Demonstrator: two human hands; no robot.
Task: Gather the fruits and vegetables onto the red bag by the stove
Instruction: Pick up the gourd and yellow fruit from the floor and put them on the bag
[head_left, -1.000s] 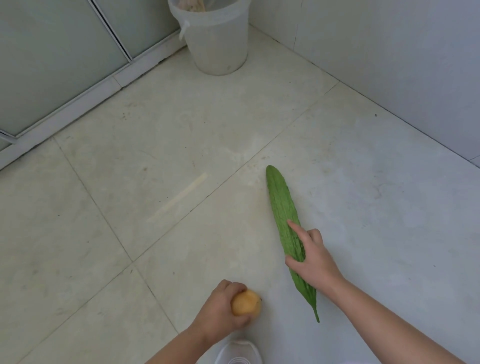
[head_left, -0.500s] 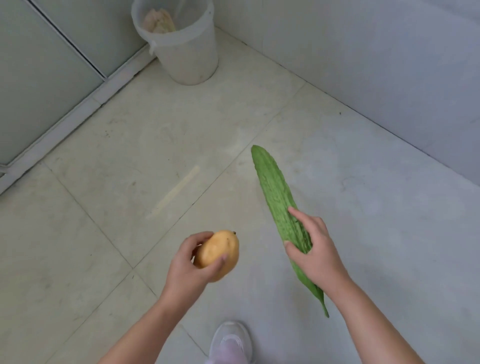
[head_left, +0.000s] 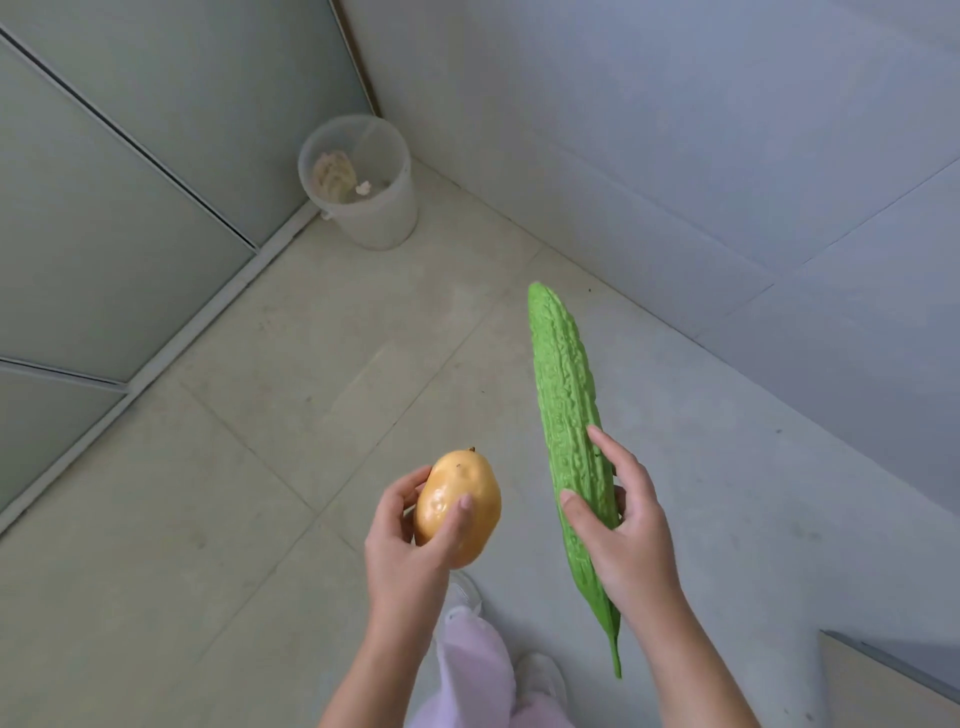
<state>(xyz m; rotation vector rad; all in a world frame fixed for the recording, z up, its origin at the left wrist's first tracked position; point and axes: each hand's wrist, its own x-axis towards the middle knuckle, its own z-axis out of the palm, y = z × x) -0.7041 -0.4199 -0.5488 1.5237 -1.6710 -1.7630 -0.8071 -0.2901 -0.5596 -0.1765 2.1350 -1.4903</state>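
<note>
Holds a yellow mango (head_left: 451, 475) in the left grip (head_left: 410, 540), thumb across its front, fingers curled behind. Clasps a long, bumpy green bitter gourd (head_left: 563, 384) in the right grip (head_left: 623, 540) around its lower half, blunt end pointing up and away, thin stem end hanging down. Carries both clear of the pale tiled floor (head_left: 234, 519). Shows a translucent bucket (head_left: 387, 226) in the far corner, something pale inside. Shows light trousers (head_left: 472, 670) and white shoes (head_left: 466, 590) below.

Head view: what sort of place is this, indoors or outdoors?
Indoors, probably a corner of a home kitchen or utility room: pale floor tiles, a tiled wall, a frosted sliding door, and a white plastic bucket standing in the corner.
</note>
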